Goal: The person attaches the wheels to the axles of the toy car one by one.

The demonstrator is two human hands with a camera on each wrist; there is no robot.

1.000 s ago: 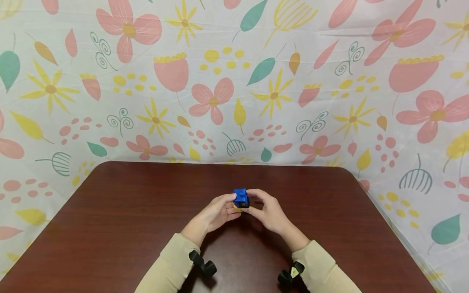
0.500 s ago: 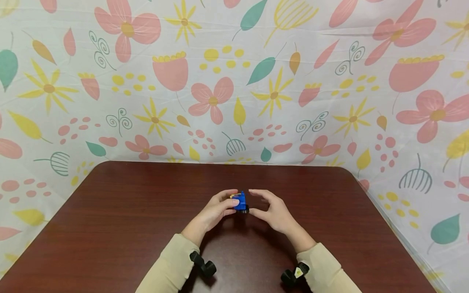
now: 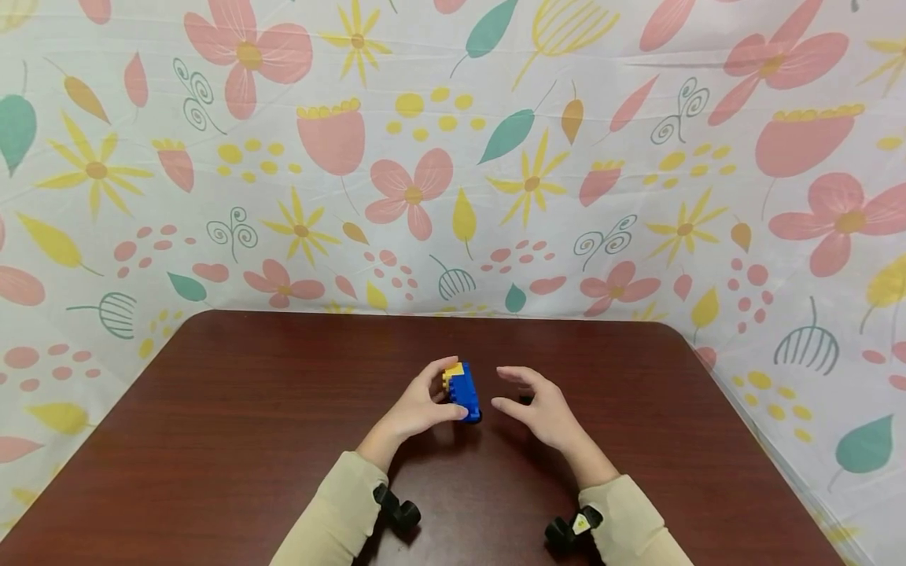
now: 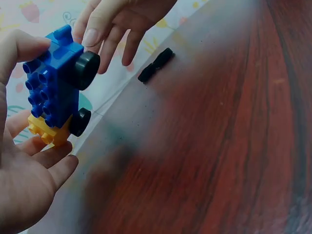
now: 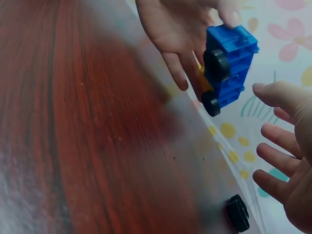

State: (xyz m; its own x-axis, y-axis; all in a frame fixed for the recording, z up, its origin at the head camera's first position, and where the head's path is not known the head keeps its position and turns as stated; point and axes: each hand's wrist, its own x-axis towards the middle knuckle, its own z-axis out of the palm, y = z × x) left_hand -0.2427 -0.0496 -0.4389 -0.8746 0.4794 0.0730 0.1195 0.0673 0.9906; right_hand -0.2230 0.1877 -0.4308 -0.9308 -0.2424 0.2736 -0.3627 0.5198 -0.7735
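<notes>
A toy car (image 3: 463, 391) of blue studded block, with a yellow brick at one end, is held by my left hand (image 3: 418, 405) near the middle of the table. My left thumb presses on its blue end and the fingers are bent round the yellow end. In the left wrist view, black wheels (image 4: 87, 70) show along one side of it. The right wrist view shows its ribbed blue underside (image 5: 236, 70). My right hand (image 3: 541, 409) is to the right, fingers spread and apart from the car. A black wheel piece (image 4: 155, 65) lies on the table, partly hidden behind my right hand in the head view.
The dark red-brown table (image 3: 283, 377) has rounded far corners. Behind it hangs a white cloth (image 3: 453, 118) printed with flowers and leaves. A black wrist camera (image 3: 398, 509) sits on each sleeve.
My right hand has come off the car and moved right. My left hand has turned the car so its long studded side shows. The black piece on the table has come into sight.
</notes>
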